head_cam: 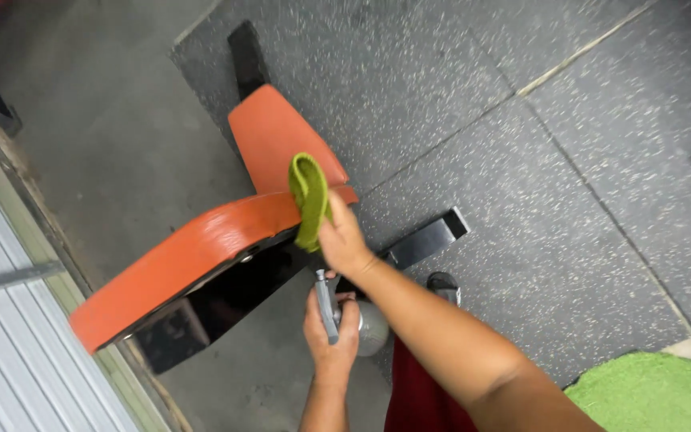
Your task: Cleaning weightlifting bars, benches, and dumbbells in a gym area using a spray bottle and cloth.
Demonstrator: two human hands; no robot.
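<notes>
Here we see the right hand [344,240] pinching a green cloth [309,200] against the orange bench pad [201,248], while the left hand [331,332] is closed around a spray bottle [369,326], held low and ready.

We stand in a gym: speckled rubber floor tiles [473,120], an orange padded bench [193,256], green turf [649,392].

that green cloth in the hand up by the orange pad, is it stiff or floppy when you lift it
Probably floppy: the green cloth folds over itself and droops from the right hand. Likely light, since fingers alone pinch it up. It looks soft, so it should drape over the orange pad, not slide.
</notes>
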